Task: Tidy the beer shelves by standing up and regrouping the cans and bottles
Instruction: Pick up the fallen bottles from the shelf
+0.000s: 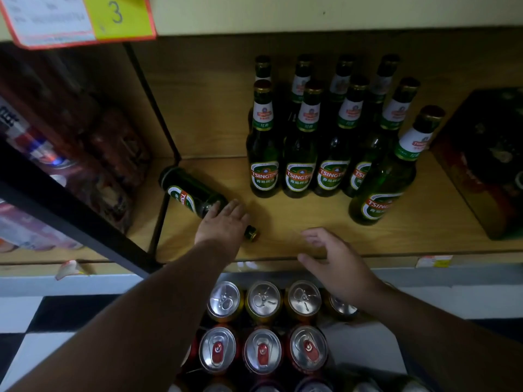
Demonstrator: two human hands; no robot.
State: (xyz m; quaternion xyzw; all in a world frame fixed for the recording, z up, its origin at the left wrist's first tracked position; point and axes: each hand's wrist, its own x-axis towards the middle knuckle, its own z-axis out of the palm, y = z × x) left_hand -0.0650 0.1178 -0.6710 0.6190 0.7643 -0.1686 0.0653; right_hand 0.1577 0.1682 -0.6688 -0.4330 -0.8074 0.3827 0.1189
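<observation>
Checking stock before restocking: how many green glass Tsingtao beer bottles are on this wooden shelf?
10. Back row of four, front row of four, one tilted at the right, one lying on its side under the left hand. More may hide behind.

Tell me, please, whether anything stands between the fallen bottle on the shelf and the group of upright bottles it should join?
Nothing visible does. The fallen bottle lies under the left hand, and the bare shelf runs clear from it to the upright bottles. The right hand hovers open near the shelf's front edge.
</observation>
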